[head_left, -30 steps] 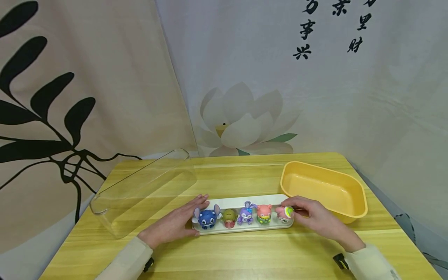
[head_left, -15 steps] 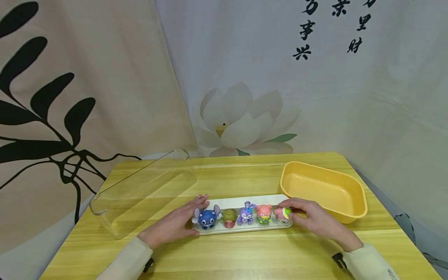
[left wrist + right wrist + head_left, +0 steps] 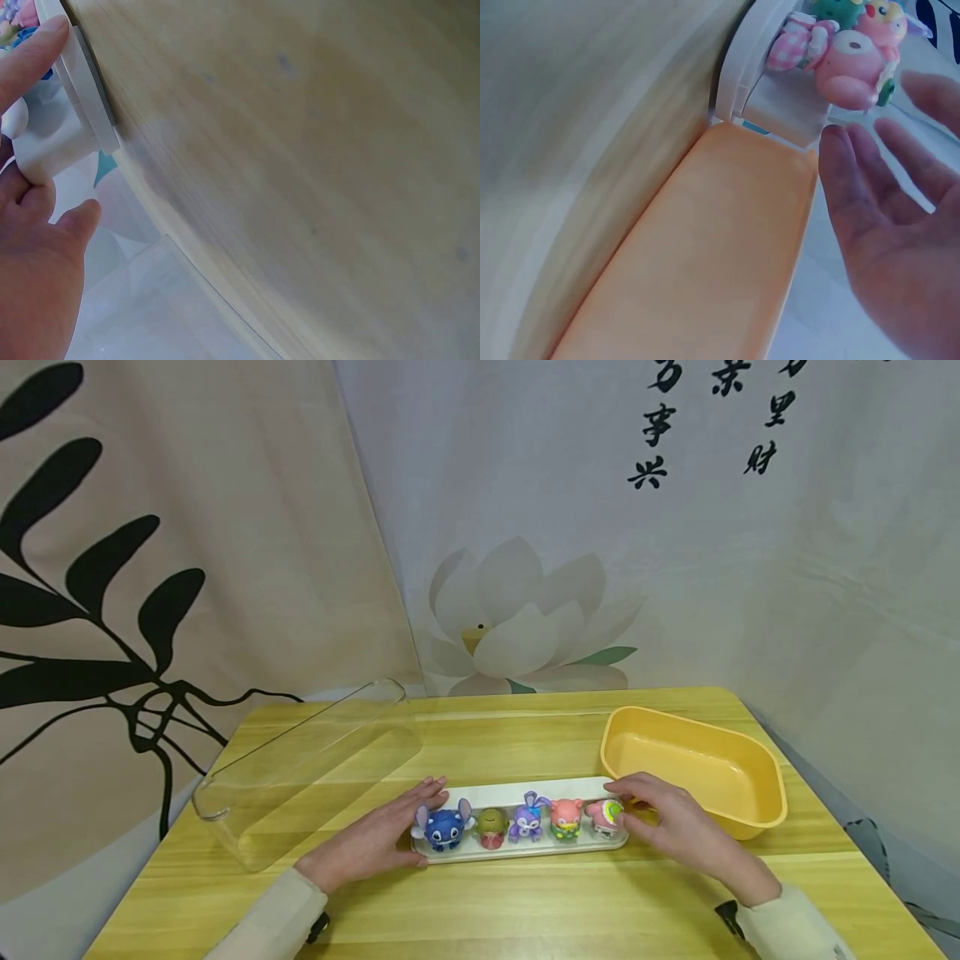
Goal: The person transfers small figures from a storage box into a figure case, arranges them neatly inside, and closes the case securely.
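Note:
A long white tray (image 3: 517, 792) lies on the table with a row of several small cartoon figurines. From the left come a blue Stitch figurine (image 3: 445, 829), an olive-green one (image 3: 492, 827), a purple rabbit (image 3: 528, 817), a coral-pink one (image 3: 566, 817) and a pink one with a rainbow patch (image 3: 603, 817). My left hand (image 3: 378, 837) holds the tray's left end, thumb at the front edge and fingers behind, beside Stitch. At the other end, my right hand (image 3: 678, 821) is beside the pink figurine, its fingers (image 3: 851, 169) parted and slightly bent, with nothing between them.
A clear plastic cover (image 3: 315, 777) lies on the left side of the table. Behind my right hand stands a yellow basin (image 3: 693, 760), close to the tray's right end. The wooden table (image 3: 525, 910) meets a printed curtain at its back edge.
The pink figurine at the right end has shifted slightly left and turned. My right fingers have let go of it and spread apart. My left hand has stayed put on the tray.

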`<state>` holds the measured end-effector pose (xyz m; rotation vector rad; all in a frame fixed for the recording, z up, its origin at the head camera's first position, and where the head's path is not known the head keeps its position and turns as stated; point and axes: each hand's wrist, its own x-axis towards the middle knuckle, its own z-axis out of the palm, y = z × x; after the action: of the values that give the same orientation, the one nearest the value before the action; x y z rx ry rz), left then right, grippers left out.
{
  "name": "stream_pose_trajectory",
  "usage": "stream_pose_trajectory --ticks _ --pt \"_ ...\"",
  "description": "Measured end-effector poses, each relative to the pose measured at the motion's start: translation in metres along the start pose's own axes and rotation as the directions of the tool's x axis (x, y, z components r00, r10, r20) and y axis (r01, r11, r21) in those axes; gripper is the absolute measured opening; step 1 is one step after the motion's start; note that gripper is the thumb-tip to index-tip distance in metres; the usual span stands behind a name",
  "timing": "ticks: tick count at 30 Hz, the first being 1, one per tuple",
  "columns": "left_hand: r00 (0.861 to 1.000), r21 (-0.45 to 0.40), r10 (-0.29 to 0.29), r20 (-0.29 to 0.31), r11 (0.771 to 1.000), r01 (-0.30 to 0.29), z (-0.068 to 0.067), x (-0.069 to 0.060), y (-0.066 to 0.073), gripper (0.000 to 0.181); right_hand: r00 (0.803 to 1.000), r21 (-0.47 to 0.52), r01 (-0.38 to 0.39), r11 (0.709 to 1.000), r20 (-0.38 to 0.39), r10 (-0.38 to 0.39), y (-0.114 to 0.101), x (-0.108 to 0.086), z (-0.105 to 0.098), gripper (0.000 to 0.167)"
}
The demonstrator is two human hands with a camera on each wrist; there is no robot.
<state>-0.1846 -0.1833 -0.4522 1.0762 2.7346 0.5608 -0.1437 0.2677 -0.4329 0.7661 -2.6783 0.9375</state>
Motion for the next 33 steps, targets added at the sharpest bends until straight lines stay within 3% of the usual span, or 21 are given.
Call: stream_pose_trajectory --ticks 8,18,30,33 --pt "1.0 0.002 0.007 -0.001 1.0 -0.007 -0.0003 0.0004 0.0003 0.095 1.0 -0.101 -0.023 0.995 0.009 0.024 -0.0022 0.0009 0.0037 0.032" --pt "1.0 -0.005 0.002 0.001 1.0 -0.002 -0.0001 0.0006 0.0001 0.095 1.0 -0.092 -0.001 0.996 0.026 0.003 -0.0045 0.0047 0.0067 0.026" --pt "1.0 -0.003 0.008 -0.002 1.0 -0.008 -0.0003 0.0007 -0.0001 0.095 0.998 -0.109 0.061 0.992 -0.02 -0.063 -0.0036 0.0044 0.0071 0.031" --pt "1.0 0.002 0.015 -0.007 1.0 -0.015 0.0003 0.001 -0.0005 0.095 0.997 -0.124 0.049 0.991 -0.06 -0.057 -0.004 0.0033 0.0042 0.033"
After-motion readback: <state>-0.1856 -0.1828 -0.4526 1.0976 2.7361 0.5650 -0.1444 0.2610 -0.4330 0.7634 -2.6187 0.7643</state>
